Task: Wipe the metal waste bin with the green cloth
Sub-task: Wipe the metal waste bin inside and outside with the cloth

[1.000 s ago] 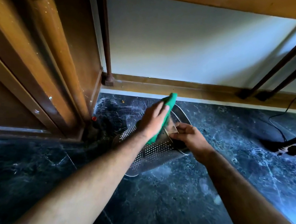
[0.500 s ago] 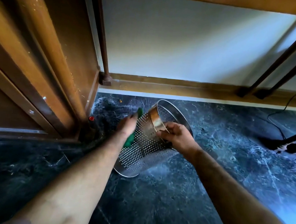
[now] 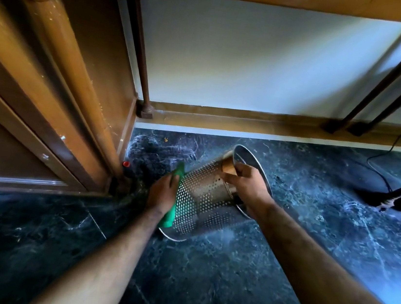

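Metal waste bin (image 3: pixel 203 198): perforated steel cylinder, tipped well over on the dark marble floor (image 3: pixel 201 292), open mouth turned to the far right, base rim low at the near left; it lies close in front of the wooden cabinet (image 3: pixel 56 97) corner. Change noted: a second ago the green cloth (image 3: pixel 174 199) rode on top of the bin near its mouth; it has since come down the left wall and now lies against the perforated side low by the base, so the upper part looks covered and the stroke is, by judgement, working the lower left flank. Left hand (image 3: pixel 162 194): flat and closed over the cloth, pressing it to the bin. Right hand (image 3: pixel 246 183): gripping the bin's upper rim, holding it tilted, its place little altered across the three views. Remaining, by judgement: right flank, underside and interior not yet seen wiped; the bin would need turning. Surroundings: small red-capped item (image 3: pixel 126 164) on the floor by the cabinet foot, just left of the cloth; dusty cobwebbed corner behind; skirting board (image 3: pixel 249 122) along the far wall; chair legs (image 3: pixel 368 107) and a black cable (image 3: pixel 381 163) well apart at far right. Obstruction: the cabinet crowds the left hand's sweep.
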A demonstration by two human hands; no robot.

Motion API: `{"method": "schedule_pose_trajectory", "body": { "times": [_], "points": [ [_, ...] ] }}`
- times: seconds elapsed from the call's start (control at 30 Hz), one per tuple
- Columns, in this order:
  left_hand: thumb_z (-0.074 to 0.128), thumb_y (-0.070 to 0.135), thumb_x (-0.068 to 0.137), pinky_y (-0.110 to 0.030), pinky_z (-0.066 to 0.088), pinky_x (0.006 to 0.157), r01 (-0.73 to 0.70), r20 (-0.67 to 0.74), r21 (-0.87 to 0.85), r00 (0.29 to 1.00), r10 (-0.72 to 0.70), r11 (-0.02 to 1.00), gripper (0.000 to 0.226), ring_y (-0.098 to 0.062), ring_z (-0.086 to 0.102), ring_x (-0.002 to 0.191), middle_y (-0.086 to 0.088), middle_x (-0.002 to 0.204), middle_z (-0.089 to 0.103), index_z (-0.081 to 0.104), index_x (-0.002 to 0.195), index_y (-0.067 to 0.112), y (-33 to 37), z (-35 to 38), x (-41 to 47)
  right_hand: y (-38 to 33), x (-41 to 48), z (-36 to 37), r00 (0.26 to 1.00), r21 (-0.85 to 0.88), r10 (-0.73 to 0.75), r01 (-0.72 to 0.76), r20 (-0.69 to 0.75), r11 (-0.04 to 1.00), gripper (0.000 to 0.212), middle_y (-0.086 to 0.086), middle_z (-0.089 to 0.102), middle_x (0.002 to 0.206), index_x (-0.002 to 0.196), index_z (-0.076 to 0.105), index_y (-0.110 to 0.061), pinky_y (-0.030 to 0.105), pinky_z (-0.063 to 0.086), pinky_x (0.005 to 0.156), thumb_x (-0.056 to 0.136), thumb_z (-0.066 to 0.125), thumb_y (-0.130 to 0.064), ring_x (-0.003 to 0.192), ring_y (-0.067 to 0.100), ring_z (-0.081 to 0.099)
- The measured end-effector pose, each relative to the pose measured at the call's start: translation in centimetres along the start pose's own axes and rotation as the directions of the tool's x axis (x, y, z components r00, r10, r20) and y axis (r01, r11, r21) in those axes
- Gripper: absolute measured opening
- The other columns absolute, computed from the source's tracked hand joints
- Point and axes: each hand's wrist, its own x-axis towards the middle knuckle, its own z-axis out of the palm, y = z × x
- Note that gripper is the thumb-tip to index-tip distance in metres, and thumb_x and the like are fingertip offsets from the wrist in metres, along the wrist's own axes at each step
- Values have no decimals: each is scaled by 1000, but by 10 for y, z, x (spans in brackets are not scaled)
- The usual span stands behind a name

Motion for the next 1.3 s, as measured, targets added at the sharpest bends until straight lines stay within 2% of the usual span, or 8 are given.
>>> {"method": "schedule_pose_trajectory", "body": {
  "times": [0.1,0.23,0.47,0.6,0.7,0.93,1.1,1.3],
  "points": [
    [31,35,105,-39,40,103,228,142,80,961,-238,970,48,-40,55,125,-28,137,57,60,128,3,3,-4,18,0,-10,8,991,-156,-78,94,107,983,16,-7,80,77,86,79,-23,22,57,55,81,76,-8,65,8,74],
    [43,56,97,-44,45,107,284,261,-294,942,-210,913,61,-38,60,122,-23,132,63,66,124,6,60,-5,38,-4,-17,11,968,-319,-123,190,218,928,15,-4,79,81,96,78,-16,28,58,69,82,78,-10,71,10,72],
    [48,64,80,-25,49,74,-107,-9,-460,993,115,881,27,1,59,77,21,94,64,57,103,55,126,-24,26,-11,-9,8,962,-549,-173,262,209,794,11,1,76,79,94,75,-21,26,47,60,83,77,-20,68,15,66],
    [54,39,94,-31,50,89,-53,-76,-651,997,5,757,22,-21,66,107,5,113,72,70,106,33,104,-35,18,-13,1,11,968,-687,-181,251,175,682,17,6,76,87,97,74,-17,24,41,60,83,67,-11,77,21,67],
    [62,65,80,-33,50,98,46,9,-602,999,-50,797,53,-17,64,113,2,123,70,67,119,28,97,-33,2,-11,1,27,969,-733,-182,247,169,634,27,10,77,95,98,72,-18,26,42,67,79,56,-6,86,28,70],
    [70,42,83,-29,48,74,-17,-126,-388,991,-35,922,36,-26,67,95,0,95,68,65,108,17,101,-27,-4,-7,-2,43,967,-766,-185,254,178,590,27,7,75,92,96,66,-23,32,49,64,76,52,-14,88,32,69],
    [68,41,83,-37,55,86,138,-33,-656,977,-210,742,34,-28,68,98,-10,108,71,66,107,18,82,-36,2,-8,4,47,959,-774,-202,279,197,568,20,6,75,96,104,68,-27,32,48,65,85,60,-25,87,29,69],
    [70,39,84,-28,51,72,153,-59,-801,942,-331,579,27,-11,67,88,1,104,71,67,106,24,59,-54,1,3,10,60,958,-861,-147,284,245,423,22,9,74,100,110,66,-27,34,51,69,91,56,-30,86,33,70]
  ]
}}
